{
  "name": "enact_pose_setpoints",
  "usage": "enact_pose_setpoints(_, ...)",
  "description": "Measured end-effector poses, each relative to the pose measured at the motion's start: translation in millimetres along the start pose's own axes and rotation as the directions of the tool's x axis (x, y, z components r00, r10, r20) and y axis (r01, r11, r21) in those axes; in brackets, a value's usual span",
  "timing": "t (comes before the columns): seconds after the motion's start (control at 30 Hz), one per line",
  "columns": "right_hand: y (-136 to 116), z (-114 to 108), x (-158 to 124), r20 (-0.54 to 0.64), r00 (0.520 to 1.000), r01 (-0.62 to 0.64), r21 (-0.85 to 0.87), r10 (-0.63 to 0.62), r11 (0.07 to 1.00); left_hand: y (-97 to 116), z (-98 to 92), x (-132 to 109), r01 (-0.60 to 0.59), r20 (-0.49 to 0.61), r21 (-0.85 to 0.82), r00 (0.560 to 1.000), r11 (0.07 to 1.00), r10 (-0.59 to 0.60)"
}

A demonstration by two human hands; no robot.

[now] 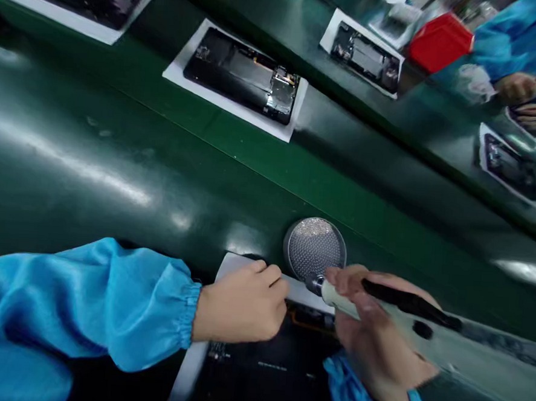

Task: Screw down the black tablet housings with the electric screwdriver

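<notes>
Green worktop spreads across almost all my view, with pale reflections on it, and at its far side one co-worker in blue clothing is working near a red bin. Several opened devices lie along it on white sheets, their inner parts visible. Nearest to the person, one more dark device lies on its own white sheet, partly under the hands. A pale powered screwdriver is gripped by the fingers of the right hand, and its tip is at the near rim of a round dish. Above the far edge of that sheet is the left hand, fingers curled inward; I cannot tell if they pinch something. As I judge, the dark device is already without cover, but no screw is being turned in it now; how much is left, I cannot say. Smallest are shiny bits in the dish, perhaps screws.
</notes>
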State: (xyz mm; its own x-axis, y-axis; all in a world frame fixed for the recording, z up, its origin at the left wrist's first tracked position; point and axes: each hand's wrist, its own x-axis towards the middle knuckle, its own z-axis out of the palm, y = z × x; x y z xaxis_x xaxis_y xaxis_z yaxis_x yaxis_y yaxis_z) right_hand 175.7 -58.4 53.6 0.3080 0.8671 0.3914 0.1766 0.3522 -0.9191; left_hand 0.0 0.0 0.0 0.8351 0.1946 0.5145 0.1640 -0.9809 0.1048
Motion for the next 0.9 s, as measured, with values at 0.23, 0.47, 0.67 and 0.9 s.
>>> enact_pose_setpoints(0.23, 3, 0, 2, 0.007, 0.997, 0.076, 0.033, -0.076, 0.997, 1, -1.8, 0, 0.004, -0.006, -0.021, 1.0, 1.0, -0.005)
enact_pose_setpoints(0.47, -12, -9, -2, -0.075, 0.997, 0.009, 0.04, -0.006, 0.999, -4, 0.5, -1, -0.019, 0.002, -0.029, 1.0, 0.999, 0.019)
enact_pose_setpoints(0.67, -35, -20, -23, -0.134, 0.982, -0.146, -0.068, 0.136, 0.987, -2, 2.4, 2, 0.009, 0.018, -0.057, 1.0, 0.998, -0.008)
enact_pose_setpoints(0.9, -29, -6, -34, -0.063, 0.998, 0.002, -0.052, -0.006, 0.999, 1, 14.9, 11, -0.013, 0.049, -0.096, 0.999, 0.995, 0.018)
